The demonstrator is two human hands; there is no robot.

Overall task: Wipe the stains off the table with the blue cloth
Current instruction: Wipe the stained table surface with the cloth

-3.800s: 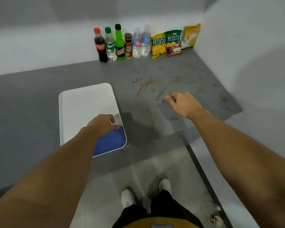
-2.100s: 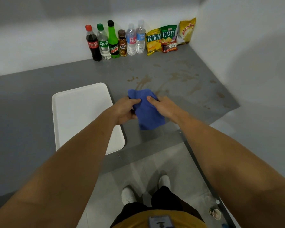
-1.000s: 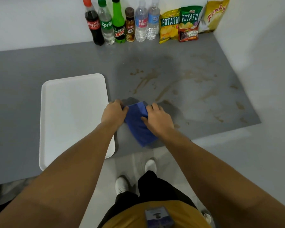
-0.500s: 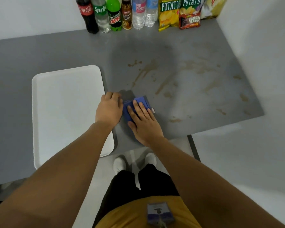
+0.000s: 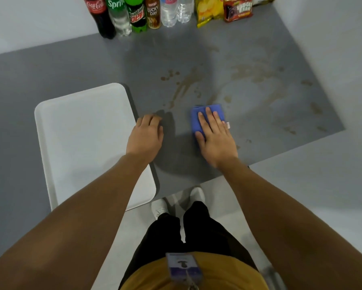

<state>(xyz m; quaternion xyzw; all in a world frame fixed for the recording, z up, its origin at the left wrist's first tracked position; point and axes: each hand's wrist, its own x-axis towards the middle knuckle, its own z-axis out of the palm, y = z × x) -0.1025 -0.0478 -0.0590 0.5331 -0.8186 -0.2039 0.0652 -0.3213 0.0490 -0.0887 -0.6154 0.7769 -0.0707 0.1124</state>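
The folded blue cloth (image 5: 196, 119) lies flat on the grey table (image 5: 71, 65), just below the brown stains (image 5: 185, 85). My right hand (image 5: 214, 136) presses down on it with flat fingers, covering its near half. More stains (image 5: 257, 73) spread to the right, up to the table's right edge. My left hand (image 5: 146, 136) rests palm down on the bare table beside the tray's right rim, holding nothing, a hand's width left of the cloth.
A white tray (image 5: 81, 143) sits at the left near the front edge. Several drink bottles (image 5: 138, 13) and snack bags (image 5: 224, 9) line the back wall. A white wall (image 5: 332, 38) bounds the table's right side.
My right hand has slid the cloth to the right, away from my left hand, which has let go of it and stays by the tray. The camera has leaned further over the table.
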